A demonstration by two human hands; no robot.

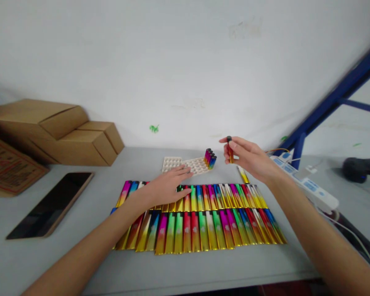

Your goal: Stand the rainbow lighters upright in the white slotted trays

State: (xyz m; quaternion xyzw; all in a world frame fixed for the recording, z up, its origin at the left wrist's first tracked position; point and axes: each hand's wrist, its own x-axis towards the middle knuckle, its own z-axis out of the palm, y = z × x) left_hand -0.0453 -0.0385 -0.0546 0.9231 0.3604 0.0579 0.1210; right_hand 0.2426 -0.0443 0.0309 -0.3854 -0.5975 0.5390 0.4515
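Note:
Between the thumb and fingers of my right hand (pixel 245 154), a red and gold lighter (pixel 230 153) is held upright above the table, its dark top up. My left hand (pixel 169 185) reaches over the lighters with fingers stretched out and nothing visible in it; its fingertips are at the near edge of a white tray with cells (pixel 197 165). Several upright lighters (pixel 210 159) stand at that tray's right end. Two rows of shiny multicoloured lighters (pixel 203 230) lie side by side, partly hidden by my left arm. A single yellow and white lighter (pixel 243 174) lies beneath my right hand.
A second white celled piece (pixel 172 163) is left of the tray. On the left are a phone (pixel 52 205) and cardboard boxes (pixel 55 135). At right lie a white power strip (pixel 311 187) with cables and a black device (pixel 362 169), near a blue metal frame (pixel 333 98). A wall stands behind.

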